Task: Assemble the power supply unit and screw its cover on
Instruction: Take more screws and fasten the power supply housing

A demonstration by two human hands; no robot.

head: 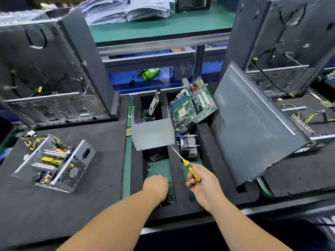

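Note:
The open power supply unit point(54, 163) lies on the black foam at the left, its board, coils and fan grille exposed, wires trailing behind it. Its bent grey metal cover point(153, 134) stands in the foam tray at the centre. My right hand point(203, 185) grips a yellow-handled screwdriver point(186, 164), the shaft pointing up-left toward the cover's lower corner. My left hand point(156, 186) reaches knuckles-up into the tray slot where several small dark screws point(149, 167) lie on green matting; its fingertips are hidden, so what they touch cannot be seen.
A motherboard point(192, 104), a heatsink fan point(189, 144) and a hard drive point(155, 104) stand in the foam tray point(181, 178). A grey case side panel point(253, 127) leans at the right. Open computer cases stand at the left point(49, 69) and at the right point(290, 42).

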